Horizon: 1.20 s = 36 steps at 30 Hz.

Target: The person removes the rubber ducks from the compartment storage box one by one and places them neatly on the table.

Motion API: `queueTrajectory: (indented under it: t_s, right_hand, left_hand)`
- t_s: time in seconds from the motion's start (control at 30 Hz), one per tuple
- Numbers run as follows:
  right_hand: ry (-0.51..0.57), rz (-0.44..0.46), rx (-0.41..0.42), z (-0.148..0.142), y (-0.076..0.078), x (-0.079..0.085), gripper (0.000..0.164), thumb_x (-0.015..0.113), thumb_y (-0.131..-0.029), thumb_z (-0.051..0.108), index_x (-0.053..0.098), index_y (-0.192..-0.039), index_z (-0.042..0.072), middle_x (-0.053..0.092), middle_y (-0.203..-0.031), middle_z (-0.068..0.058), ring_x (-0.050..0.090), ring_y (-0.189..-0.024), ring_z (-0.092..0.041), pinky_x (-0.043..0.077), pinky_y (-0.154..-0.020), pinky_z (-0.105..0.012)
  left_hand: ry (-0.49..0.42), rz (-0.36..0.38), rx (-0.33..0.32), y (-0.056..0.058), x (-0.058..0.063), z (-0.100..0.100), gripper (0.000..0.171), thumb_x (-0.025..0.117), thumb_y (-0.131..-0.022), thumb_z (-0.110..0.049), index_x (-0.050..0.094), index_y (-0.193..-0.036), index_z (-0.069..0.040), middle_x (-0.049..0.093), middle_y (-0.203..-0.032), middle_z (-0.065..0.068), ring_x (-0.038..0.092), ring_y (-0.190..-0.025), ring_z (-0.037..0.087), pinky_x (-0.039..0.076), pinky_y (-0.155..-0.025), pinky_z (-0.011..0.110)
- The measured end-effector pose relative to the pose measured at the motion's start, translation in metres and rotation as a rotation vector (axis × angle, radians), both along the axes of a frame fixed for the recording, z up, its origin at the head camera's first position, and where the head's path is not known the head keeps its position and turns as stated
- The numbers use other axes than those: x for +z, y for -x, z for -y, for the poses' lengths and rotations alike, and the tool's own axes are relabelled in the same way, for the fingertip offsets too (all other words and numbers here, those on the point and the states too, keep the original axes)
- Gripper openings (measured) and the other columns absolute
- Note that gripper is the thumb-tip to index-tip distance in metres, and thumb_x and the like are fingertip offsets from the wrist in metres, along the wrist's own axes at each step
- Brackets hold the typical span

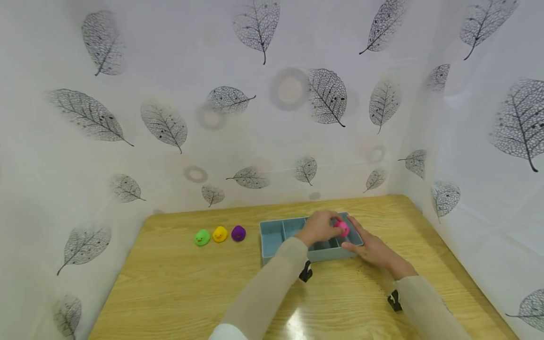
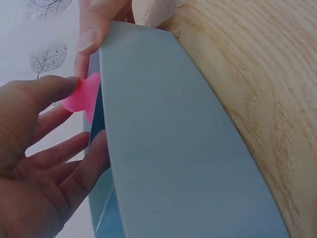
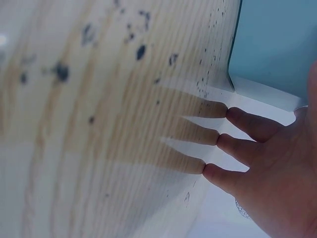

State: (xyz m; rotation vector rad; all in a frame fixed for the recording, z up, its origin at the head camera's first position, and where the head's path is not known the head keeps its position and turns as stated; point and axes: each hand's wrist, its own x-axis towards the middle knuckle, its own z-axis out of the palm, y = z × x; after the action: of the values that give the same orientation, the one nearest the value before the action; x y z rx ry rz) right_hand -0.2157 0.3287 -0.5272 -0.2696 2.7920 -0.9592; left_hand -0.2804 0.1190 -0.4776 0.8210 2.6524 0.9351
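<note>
My left hand (image 1: 318, 227) pinches a small pink rubber duck (image 1: 342, 229) between thumb and fingers, at the rightmost compartment of a blue divided box (image 1: 272, 238). In the left wrist view the pink duck (image 2: 85, 96) sits at the rim, partly hidden behind the box wall (image 2: 158, 124). Around the box's right end, my right hand (image 1: 376, 249) holds it, thumb at the near rim and index finger along the far corner. Its other fingers (image 3: 242, 148) reach down with their tips on the table in the right wrist view.
Left of the box, a green duck (image 1: 202, 237), a yellow duck (image 1: 220, 234) and a purple duck (image 1: 238, 233) stand in a row on the wooden table (image 1: 182, 293). A white leaf-patterned curtain (image 1: 276, 141) encloses the table's back and sides.
</note>
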Motion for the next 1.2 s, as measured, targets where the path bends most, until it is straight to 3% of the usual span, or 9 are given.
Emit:
queueTrajectory:
  t_s: [0.1,0.23,0.4,0.47,0.63,0.7,0.93,1.13,1.2]
  right_hand:
    - [0.006,-0.002,0.003,0.0,0.0,0.0,0.095,0.06,-0.105,0.051,-0.001,-0.171,0.022,0.027,-0.164,-0.041,0.048,-0.135,-0.065,0.043,-0.104,-0.077]
    - [0.005,0.0,-0.002,0.0,0.001,-0.002,0.095,0.06,-0.105,0.052,-0.002,-0.171,0.023,0.026,-0.164,-0.04,0.046,-0.136,-0.065,0.042,-0.105,-0.078]
    - [-0.001,-0.002,-0.003,-0.001,0.001,-0.003,0.095,0.06,-0.104,0.053,-0.002,-0.171,0.025,0.025,-0.165,-0.04,0.043,-0.139,-0.067,0.04,-0.106,-0.079]
    - [-0.003,-0.008,-0.003,-0.001,0.001,-0.003,0.095,0.06,-0.104,0.052,-0.002,-0.171,0.026,0.025,-0.165,-0.04,0.042,-0.139,-0.067,0.04,-0.106,-0.079]
    - [-0.004,-0.017,-0.006,-0.001,0.0,-0.003,0.094,0.06,-0.104,0.053,-0.001,-0.171,0.027,0.024,-0.166,-0.039,0.04,-0.14,-0.067,0.039,-0.107,-0.08]
    - [-0.003,-0.018,-0.009,-0.001,0.001,-0.003,0.094,0.059,-0.104,0.053,-0.001,-0.171,0.027,0.024,-0.166,-0.038,0.041,-0.14,-0.067,0.039,-0.107,-0.079]
    - [-0.004,-0.019,-0.011,-0.002,0.001,-0.006,0.094,0.06,-0.104,0.052,0.0,-0.171,0.024,0.024,-0.166,-0.038,0.043,-0.139,-0.066,0.04,-0.108,-0.077]
    - [-0.001,-0.011,-0.009,-0.001,0.001,-0.002,0.095,0.06,-0.104,0.053,0.0,-0.171,0.024,0.023,-0.167,-0.038,0.042,-0.139,-0.067,0.04,-0.108,-0.078]
    - [-0.002,-0.014,-0.007,-0.001,0.0,-0.001,0.095,0.06,-0.104,0.053,0.0,-0.171,0.023,0.024,-0.166,-0.038,0.043,-0.138,-0.067,0.04,-0.108,-0.078]
  left_hand:
    - [-0.024,-0.015,-0.015,0.002,0.001,0.004,0.024,0.076,-0.098,-0.034,0.077,-0.119,-0.024,0.075,-0.123,-0.003,0.066,-0.092,0.006,0.055,-0.079,0.022]
    - [-0.1,0.028,-0.013,0.001,0.003,0.01,0.027,0.075,-0.098,-0.031,0.075,-0.123,-0.02,0.074,-0.124,0.0,0.066,-0.091,0.006,0.056,-0.074,0.021]
    - [-0.219,0.068,0.019,0.0,0.005,0.014,0.031,0.074,-0.098,-0.024,0.071,-0.127,-0.014,0.073,-0.123,0.002,0.061,-0.078,0.002,0.053,-0.066,0.018]
    - [-0.25,0.078,0.036,0.0,0.006,0.016,0.029,0.072,-0.098,-0.024,0.07,-0.126,-0.014,0.075,-0.116,0.005,0.06,-0.07,0.004,0.052,-0.061,0.019]
    - [-0.322,0.103,0.093,-0.003,0.009,0.019,0.028,0.071,-0.098,-0.026,0.066,-0.123,-0.017,0.073,-0.122,0.008,0.06,-0.056,0.008,0.052,-0.054,0.023]
    - [-0.368,0.109,0.109,-0.004,0.009,0.021,0.029,0.072,-0.097,-0.025,0.066,-0.123,-0.015,0.068,-0.13,0.008,0.061,-0.059,0.008,0.054,-0.056,0.022]
    - [-0.508,0.116,0.133,-0.008,0.006,0.028,0.028,0.077,-0.094,-0.021,0.068,-0.118,-0.011,0.068,-0.13,0.011,0.067,-0.081,0.006,0.058,-0.065,0.021]
    - [-0.575,0.149,0.155,-0.01,0.002,0.036,0.029,0.079,-0.092,-0.023,0.07,-0.118,-0.012,0.068,-0.123,0.008,0.068,-0.079,0.008,0.06,-0.065,0.024]
    - [-0.603,0.168,0.159,-0.01,0.002,0.039,0.03,0.079,-0.092,-0.024,0.07,-0.119,-0.013,0.068,-0.122,0.007,0.072,-0.077,0.017,0.063,-0.065,0.031]
